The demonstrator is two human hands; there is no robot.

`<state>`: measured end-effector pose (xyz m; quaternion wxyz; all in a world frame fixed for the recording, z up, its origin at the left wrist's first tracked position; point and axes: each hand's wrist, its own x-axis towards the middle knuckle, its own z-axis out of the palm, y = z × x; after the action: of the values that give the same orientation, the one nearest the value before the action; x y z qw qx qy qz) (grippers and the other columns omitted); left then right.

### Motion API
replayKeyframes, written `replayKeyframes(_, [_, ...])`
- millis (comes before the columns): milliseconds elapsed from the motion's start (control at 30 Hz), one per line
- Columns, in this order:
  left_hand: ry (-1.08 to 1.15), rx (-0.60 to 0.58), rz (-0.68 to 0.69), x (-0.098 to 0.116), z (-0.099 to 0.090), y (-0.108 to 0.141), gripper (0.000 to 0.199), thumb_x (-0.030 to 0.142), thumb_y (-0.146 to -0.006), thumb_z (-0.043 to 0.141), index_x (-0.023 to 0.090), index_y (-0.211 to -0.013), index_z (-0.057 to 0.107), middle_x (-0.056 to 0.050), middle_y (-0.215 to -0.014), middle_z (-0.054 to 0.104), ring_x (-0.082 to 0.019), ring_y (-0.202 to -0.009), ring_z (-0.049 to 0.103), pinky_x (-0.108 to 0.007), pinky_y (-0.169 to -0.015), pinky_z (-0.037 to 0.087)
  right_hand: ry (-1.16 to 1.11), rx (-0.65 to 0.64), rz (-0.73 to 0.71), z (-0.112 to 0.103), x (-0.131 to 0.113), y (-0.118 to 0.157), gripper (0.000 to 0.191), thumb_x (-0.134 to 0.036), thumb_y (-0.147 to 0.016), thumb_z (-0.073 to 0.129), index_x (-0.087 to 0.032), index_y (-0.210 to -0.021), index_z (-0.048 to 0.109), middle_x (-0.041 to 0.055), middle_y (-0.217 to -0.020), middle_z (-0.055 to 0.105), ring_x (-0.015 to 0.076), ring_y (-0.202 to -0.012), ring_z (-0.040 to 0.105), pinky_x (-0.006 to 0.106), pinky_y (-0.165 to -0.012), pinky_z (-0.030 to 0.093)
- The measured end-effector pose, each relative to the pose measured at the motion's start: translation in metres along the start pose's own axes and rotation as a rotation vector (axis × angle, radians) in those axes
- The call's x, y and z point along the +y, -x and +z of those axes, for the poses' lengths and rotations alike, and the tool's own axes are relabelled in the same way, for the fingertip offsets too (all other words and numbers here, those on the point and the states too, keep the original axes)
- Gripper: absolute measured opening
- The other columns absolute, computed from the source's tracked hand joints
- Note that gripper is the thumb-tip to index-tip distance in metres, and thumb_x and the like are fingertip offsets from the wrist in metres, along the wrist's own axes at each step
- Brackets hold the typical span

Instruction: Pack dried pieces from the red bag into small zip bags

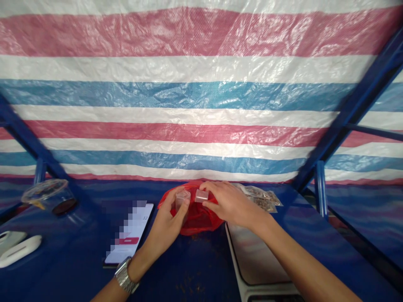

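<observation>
Above an open red plastic bag (201,222), my two hands are close together. My left hand (171,214), with a metal watch at the wrist, pinches a small clear plastic container (182,196) between thumb and fingers. A small clear rectangular piece (202,195), perhaps a lid or a second box, is gripped by the thumb and fingers of my right hand (225,203). The two clear pieces are a short gap apart. What lies deep in the red bag cannot be made out.
Right of the bag is a flat scale (256,251), with small clear packets (264,199) of brownish bits behind it. On the left lie a lit phone (132,235), a clear plastic cup (47,195) and a white case (20,251). Striped sheeting and blue bars (343,113) stand behind.
</observation>
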<state>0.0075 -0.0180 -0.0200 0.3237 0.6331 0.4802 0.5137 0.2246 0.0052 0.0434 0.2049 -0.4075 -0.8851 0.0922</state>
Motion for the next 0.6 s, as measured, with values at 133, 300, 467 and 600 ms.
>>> replayKeyframes(133, [0.060,-0.085,-0.090,0.009,-0.004,0.002,0.050,0.054,-0.103,0.050,0.024,-0.143,0.053,-0.010,-0.148,0.063,-0.026,-0.140,0.057,-0.045,-0.122,0.041,-0.038,-0.050,-0.049,0.006,0.000,0.000,0.035,-0.025,-0.096,0.070,-0.021,-0.129,0.060,0.0130,-0.132,0.070,0.0326,-0.120,0.065,0.050,-0.106,0.046])
replayKeyframes(300, [0.095,-0.208,-0.191,0.009,-0.008,0.011,0.055,0.056,-0.104,0.046,0.028,-0.150,0.052,-0.005,-0.166,0.045,-0.027,-0.158,0.033,-0.049,-0.132,0.022,-0.193,0.058,-0.145,-0.004,-0.009,-0.001,0.041,-0.025,-0.101,0.065,-0.027,-0.140,0.055,0.0092,-0.138,0.065,0.0254,-0.131,0.058,0.044,-0.112,0.044])
replayKeyframes(467, [0.241,-0.303,-0.197,-0.005,-0.004,0.013,0.057,0.056,-0.105,0.045,0.029,-0.155,0.049,-0.006,-0.168,0.042,-0.028,-0.158,0.032,-0.054,-0.132,0.019,-0.245,-0.001,-0.207,-0.005,-0.017,-0.002,0.008,-0.021,-0.103,0.060,-0.023,-0.103,0.068,0.0060,-0.116,0.069,0.0205,-0.113,0.064,0.035,-0.102,0.048])
replayKeyframes(600, [0.243,-0.344,-0.191,-0.004,-0.001,0.016,0.061,0.056,-0.106,0.043,0.028,-0.160,0.041,-0.008,-0.170,0.037,-0.030,-0.158,0.032,-0.055,-0.129,0.028,-0.221,-0.039,-0.127,-0.013,-0.013,-0.001,0.009,-0.022,-0.103,0.059,-0.021,-0.098,0.066,0.0050,-0.106,0.071,0.0194,-0.099,0.066,0.034,-0.091,0.048])
